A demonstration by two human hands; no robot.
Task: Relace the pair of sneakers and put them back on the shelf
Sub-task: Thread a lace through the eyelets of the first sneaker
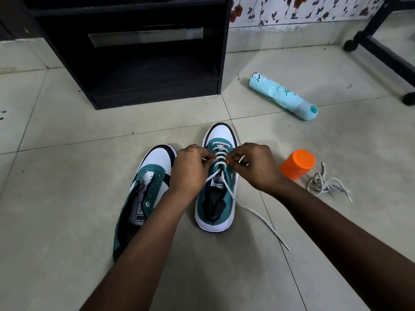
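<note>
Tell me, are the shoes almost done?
About halfway. Done: the right shoe has lace crossed through most eyelets. In hand: the left hand and right hand each pinch that lace near the upper eyelets; one end trails on the floor. Left: the left shoe has bare eyelets, its lace lies loose by the orange jar, and the shelf holds no shoes yet.

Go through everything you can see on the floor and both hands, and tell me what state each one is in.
Right sneaker: upright, partly laced, one lace end trailing loose.
Left sneaker: unlaced, eyelets empty.
Spare lace: loose, tangled on the floor.
Left hand: pinching the lace.
Right hand: pinching the lace.
Spray can: lying on its side.
Orange container: tipped over, closed.
Black shelf: bottom compartment open, no shoes.
</note>
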